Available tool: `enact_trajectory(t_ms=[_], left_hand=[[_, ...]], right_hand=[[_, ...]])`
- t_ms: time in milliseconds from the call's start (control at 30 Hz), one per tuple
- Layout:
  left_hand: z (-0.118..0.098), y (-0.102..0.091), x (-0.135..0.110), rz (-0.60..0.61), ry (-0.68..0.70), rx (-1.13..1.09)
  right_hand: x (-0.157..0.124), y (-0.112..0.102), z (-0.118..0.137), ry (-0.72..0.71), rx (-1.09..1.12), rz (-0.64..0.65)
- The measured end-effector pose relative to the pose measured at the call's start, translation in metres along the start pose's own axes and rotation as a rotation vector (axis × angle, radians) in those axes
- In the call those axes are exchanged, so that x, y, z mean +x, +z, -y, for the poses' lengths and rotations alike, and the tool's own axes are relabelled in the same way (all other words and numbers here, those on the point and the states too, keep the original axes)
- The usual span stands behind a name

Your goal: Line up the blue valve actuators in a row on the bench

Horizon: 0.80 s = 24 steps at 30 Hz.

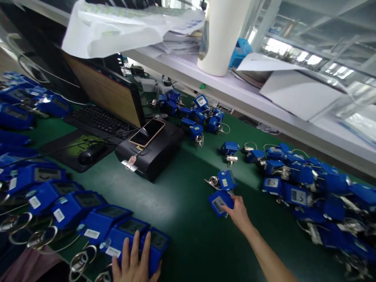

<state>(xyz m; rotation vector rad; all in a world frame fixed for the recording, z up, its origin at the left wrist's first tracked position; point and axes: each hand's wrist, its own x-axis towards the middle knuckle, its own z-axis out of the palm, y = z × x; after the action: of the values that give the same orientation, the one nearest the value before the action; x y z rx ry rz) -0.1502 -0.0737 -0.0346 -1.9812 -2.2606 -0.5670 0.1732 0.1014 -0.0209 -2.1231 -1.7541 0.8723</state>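
Blue box-shaped meter with a grey rectangular panel: being held low at the smooth dark-green tabletop, right of and nearer the wearer than the landmark, a black plastic box. Its panel is facing up, the panel's long axis slanting, far end pointing toward the black box.

Right hand: closing thumb and fingers on the meter's right edge, thumb lying over the panel.

Second blue meter with a white label: lying just beyond the held one, right of the black box; a shiny, rounded metal fitting is projecting from it toward the box.

Left hand: spreading its fingers over a row of blue angular-cased meters, nearer the wearer than the black box; whether it is gripping, cannot tell.

Gold-edged flat phone: resting on the black box.

Heaped blue meters with metal fittings: lying well right of the black box.
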Motion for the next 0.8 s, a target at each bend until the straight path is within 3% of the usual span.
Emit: enact_trajectory(t_ms=[133, 267, 367, 433, 533, 633, 800], left_hand=[[-0.030, -0.012, -0.007, 0.108, 0.082, -0.137], [-0.095, -0.018, -0.014, 0.401, 0.131, -0.476], [-0.162, -0.020, -0.004, 0.607, 0.101, -0.706], [-0.207, -0.019, 0.010, 0.760, -0.029, -0.810], [-0.256, -0.012, 0.032, 0.894, -0.090, -0.852], [-0.275, -0.003, 0.043, 1.019, -0.137, -0.899], [-0.265, 0.002, 0.047, 1.182, -0.265, -1.012]], right_hand=[[-0.100, -0.004, -0.035, 0.065, 0.044, 0.104], [-0.170, -0.022, -0.065, 0.102, 0.015, 0.193], [-0.197, -0.035, -0.091, 0.054, -0.006, 0.212], [-0.205, -0.039, -0.106, -0.002, -0.015, 0.207], [-0.210, -0.040, -0.120, -0.070, -0.042, 0.196], [-0.211, -0.040, -0.127, -0.067, -0.071, 0.195], [-0.213, -0.044, -0.136, -0.024, 0.020, 0.237]])
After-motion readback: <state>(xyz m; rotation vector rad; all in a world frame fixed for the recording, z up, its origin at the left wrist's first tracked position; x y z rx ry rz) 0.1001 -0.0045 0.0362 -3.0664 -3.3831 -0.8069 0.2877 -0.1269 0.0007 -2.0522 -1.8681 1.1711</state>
